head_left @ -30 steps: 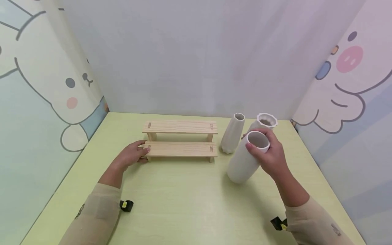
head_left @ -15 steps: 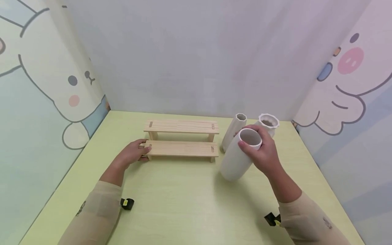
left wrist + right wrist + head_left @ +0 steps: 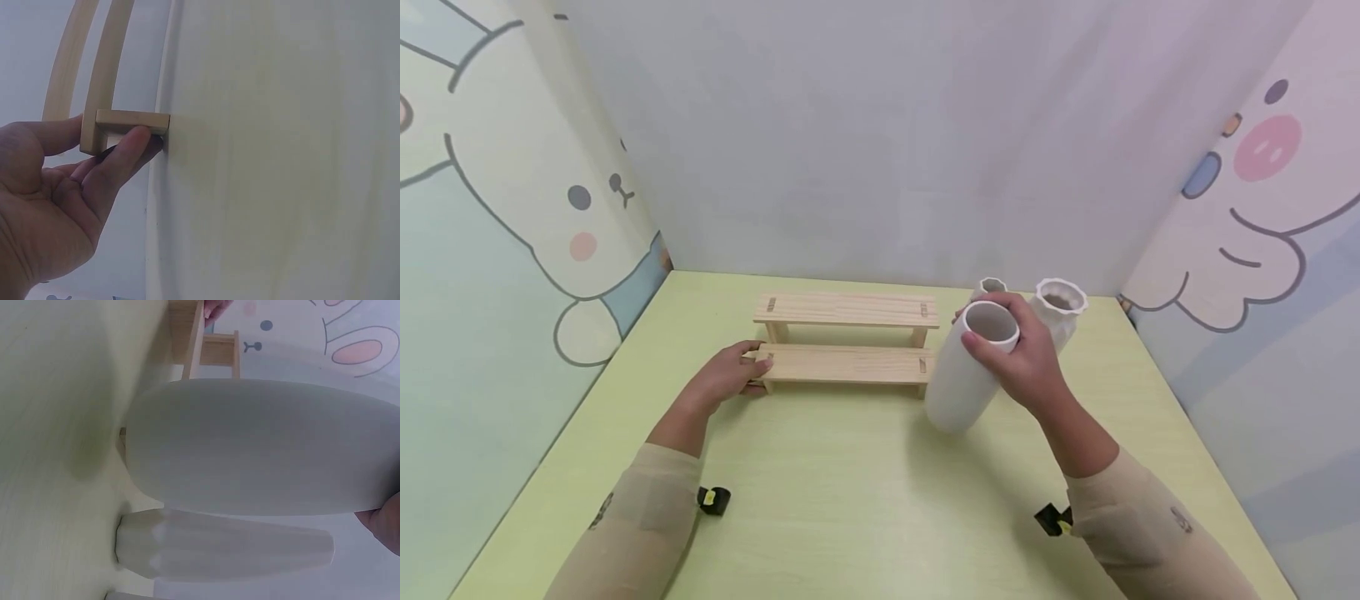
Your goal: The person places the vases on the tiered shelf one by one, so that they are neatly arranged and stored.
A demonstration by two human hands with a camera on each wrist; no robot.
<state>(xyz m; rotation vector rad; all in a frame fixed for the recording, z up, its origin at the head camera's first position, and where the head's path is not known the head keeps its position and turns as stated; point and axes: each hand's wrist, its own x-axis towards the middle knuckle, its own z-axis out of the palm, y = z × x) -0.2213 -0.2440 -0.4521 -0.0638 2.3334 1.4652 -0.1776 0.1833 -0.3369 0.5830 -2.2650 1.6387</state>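
Note:
In the head view, my left hand (image 3: 724,375) grips the left end of a two-tier wooden stand, at its lower board (image 3: 846,365). The left wrist view shows my thumb and fingers pinching the board's end and leg (image 3: 132,120). My right hand (image 3: 1026,358) holds a smooth white cylindrical vase (image 3: 957,383) near its rim, thumb at the front. That vase is tilted, its base raised off the table beside the stand's right end. Behind it, a slim faceted white vase (image 3: 225,547) stands upright, mostly hidden in the head view.
A wider white vase with a scalloped rim (image 3: 1062,310) stands at the back right. The stand's upper board (image 3: 846,311) rises behind the lower one. Pale walls with cartoon animals enclose the yellow-green table (image 3: 820,500) at the back and sides.
My right hand has carried the smooth vase leftward and slightly farther back, toward the stand, covering more of the slim vase. My left hand keeps its grip on the stand.

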